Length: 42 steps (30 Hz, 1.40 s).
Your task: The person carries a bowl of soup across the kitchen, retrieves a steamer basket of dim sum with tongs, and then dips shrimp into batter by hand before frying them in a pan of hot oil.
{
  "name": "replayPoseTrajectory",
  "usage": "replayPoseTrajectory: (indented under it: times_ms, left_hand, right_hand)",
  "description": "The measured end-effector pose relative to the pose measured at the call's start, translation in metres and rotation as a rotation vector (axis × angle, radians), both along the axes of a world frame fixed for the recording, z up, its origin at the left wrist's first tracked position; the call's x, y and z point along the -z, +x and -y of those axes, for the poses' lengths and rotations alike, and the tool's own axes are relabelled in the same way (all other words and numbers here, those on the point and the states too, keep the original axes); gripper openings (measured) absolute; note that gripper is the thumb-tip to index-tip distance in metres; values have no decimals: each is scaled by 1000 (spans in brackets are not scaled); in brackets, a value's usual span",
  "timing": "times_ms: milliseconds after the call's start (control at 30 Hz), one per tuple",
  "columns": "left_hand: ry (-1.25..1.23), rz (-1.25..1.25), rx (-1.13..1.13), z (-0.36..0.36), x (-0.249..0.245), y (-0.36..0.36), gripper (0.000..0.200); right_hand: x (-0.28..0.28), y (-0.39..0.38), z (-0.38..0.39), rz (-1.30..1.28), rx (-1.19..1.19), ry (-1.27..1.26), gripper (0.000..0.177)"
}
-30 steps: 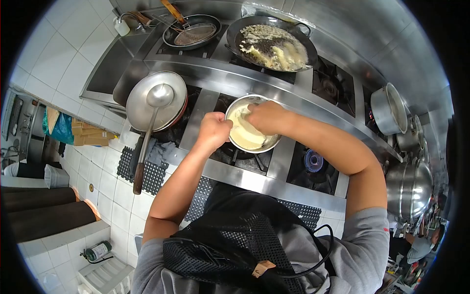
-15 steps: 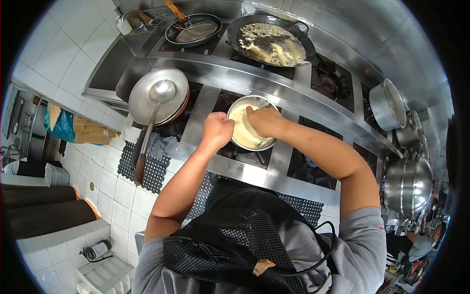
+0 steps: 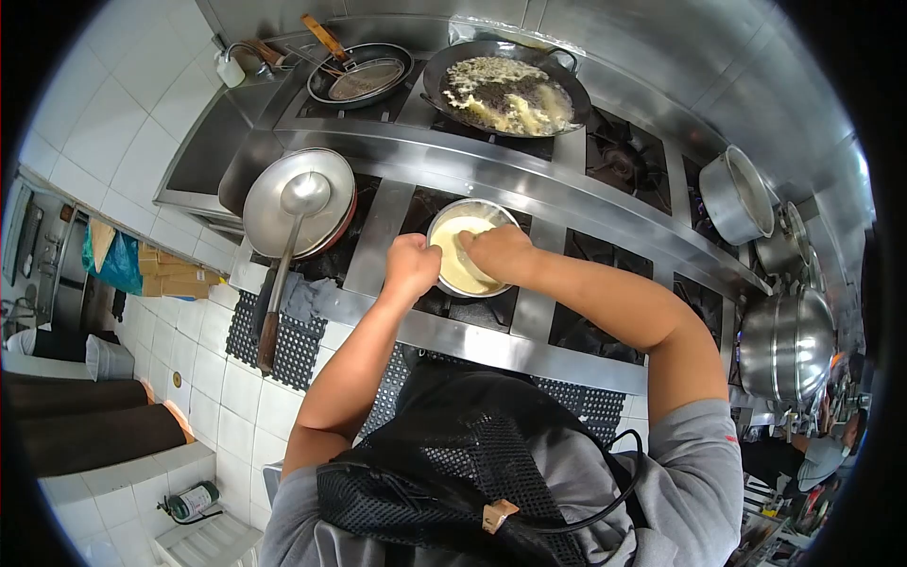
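Note:
A metal bowl (image 3: 432, 230) of pale yellow batter (image 3: 455, 248) sits over the front burners. My left hand (image 3: 413, 268) is closed on the bowl's left rim, thumb at the edge. My right hand (image 3: 498, 253) reaches over the right rim, its fingers bent down at the batter. Those fingers look pressed together, and what they hold, if anything, is coated in batter and cannot be made out. Behind the bowl stands a dark wok (image 3: 439, 90) of oil, with yellow batter pieces (image 3: 531, 115) frying in it.
To the left, a ladle (image 3: 305, 195) lies across a metal lid or pan (image 3: 262, 213), its handle jutting over the stove edge. A frying pan with a strainer (image 3: 370, 80) is at the back. Pots (image 3: 742, 200) and a large steel vessel (image 3: 784, 347) stand right. Another person (image 3: 820, 461) is far right.
The view has shifted a little, so the bowl and both hands appear slightly lower and further left. My right hand's fingers have moved within the bowl; my left hand keeps its grip.

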<state>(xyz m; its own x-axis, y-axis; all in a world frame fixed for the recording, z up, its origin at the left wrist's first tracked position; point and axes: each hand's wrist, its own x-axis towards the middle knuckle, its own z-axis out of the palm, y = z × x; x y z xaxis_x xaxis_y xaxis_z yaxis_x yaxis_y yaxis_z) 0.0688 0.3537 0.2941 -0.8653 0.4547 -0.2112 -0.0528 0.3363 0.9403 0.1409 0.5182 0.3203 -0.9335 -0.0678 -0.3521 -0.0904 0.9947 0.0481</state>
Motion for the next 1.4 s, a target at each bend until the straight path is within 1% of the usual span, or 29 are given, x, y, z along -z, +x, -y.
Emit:
replayPoseTrajectory:
  times_ms: [67, 100, 167, 200, 267, 300, 367, 500, 567, 600, 667, 700, 767, 800, 867, 900, 967, 1000, 1033, 1100, 1233, 1300, 1333, 1400]
  left_hand:
    - [-14, 7, -5, 0, -1, -1, 22]
    - [-32, 19, -12, 0, -2, -1, 22]
    - [-35, 25, -9, 1, -5, 0, 22]
    - [-37, 31, -7, 1, -6, 0, 22]
    - [-50, 38, -4, 0, -5, 0, 21]
    - [-61, 45, -1, 0, -5, 0, 21]
    - [-59, 38, -2, 0, -5, 1, 21]
    - [-51, 39, -8, -1, -1, -2, 20]
    - [-48, 38, -8, 2, 0, -4, 20]
    - [-43, 38, -8, 3, -1, -5, 20]
    - [-59, 34, -17, 4, -2, -7, 20]
    - [-77, 31, -26, 4, -3, -7, 19]
    - [-79, 29, -20, 4, -3, -8, 19]
    - [-80, 29, -15, 4, -4, -8, 19]
    - [-66, 26, -20, 3, -6, -7, 19]
    - [-54, 29, -26, 3, -7, -7, 19]
    - [-66, 9, -10, 5, -6, -9, 19]
    - [-80, -10, 10, 6, -5, -10, 19]
    - [-84, -8, 9, 7, -4, -10, 19]
    - [-105, -21, 8, 6, -3, -11, 21]
    - [-84, -16, 6, 6, -2, -12, 21]
    - [-105, -39, 18, 6, -4, -12, 21]
    - [-106, -38, 18, 6, -2, -13, 21]
    - [-119, -58, 26, 5, 3, -16, 21]
  right_hand:
    - [-2, 3, -1, -107, -140, -40, 25]
    - [-5, 4, -4, -107, -139, -39, 25]
    - [-9, 7, -10, -107, -359, -119, 26]
    - [-8, 5, -13, -108, -359, -118, 26]
    - [-6, -2, -14, 61, -410, 0, 24]
    - [-7, -4, -13, 58, -410, 0, 24]
    - [-9, -8, -9, 209, -360, 169, 21]
    - [-13, -14, -9, 226, -347, 176, 21]
    - [-22, -16, -13, 208, -276, 39, 21]
    - [-29, -16, -15, 206, -277, 40, 21]
    - [-39, -15, -19, 87, -246, -165, 23]
    - [-38, -15, -19, 87, -247, -166, 23]
    - [-35, -18, -19, -32, -243, -234, 30]
    - [-30, -18, -18, -35, -243, -233, 30]
    - [-19, -18, -10, -168, -97, -205, 33]
    - [-16, -17, -9, -170, -100, -204, 33]
    - [-8, -16, -8, -220, -227, -149, 30]
    - [0, -15, -8, -374, -282, -119, 23]
    - [7, -15, -9, -373, -281, -123, 23]
    - [9, -15, -8, -445, -266, -36, 20]
    - [8, -20, -11, -446, -289, -24, 16]
    - [5, -21, -14, -388, -290, -133, 14]
    - [5, -24, -15, -387, -290, -134, 14]
    - [5, -29, -17, -212, -161, -264, 17]
